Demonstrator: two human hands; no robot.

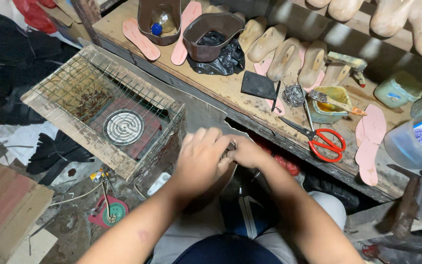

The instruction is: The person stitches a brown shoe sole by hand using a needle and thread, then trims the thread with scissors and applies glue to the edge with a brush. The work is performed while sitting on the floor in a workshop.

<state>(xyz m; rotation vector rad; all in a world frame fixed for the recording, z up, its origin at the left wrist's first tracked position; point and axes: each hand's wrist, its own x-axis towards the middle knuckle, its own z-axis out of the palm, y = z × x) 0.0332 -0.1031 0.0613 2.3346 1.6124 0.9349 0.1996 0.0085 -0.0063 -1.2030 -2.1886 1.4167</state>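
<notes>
My left hand (200,159) and my right hand (246,152) meet in the middle of the view, just in front of the wooden workbench (221,85). Both are blurred, with the fingers curled around a brown shoe piece (223,183) that shows only below the hands. A small dark bit sits between the fingertips; I cannot tell what it is. My knees and dark shorts are under the forearms.
A wire cage holding a round coil heater (123,127) stands to the left. On the bench lie red-handled scissors (326,144), wooden shoe lasts (282,56), pink insoles (371,142), a glue pot with a brush (330,101) and brown shoe uppers (211,34). A hammer (409,203) is at the right.
</notes>
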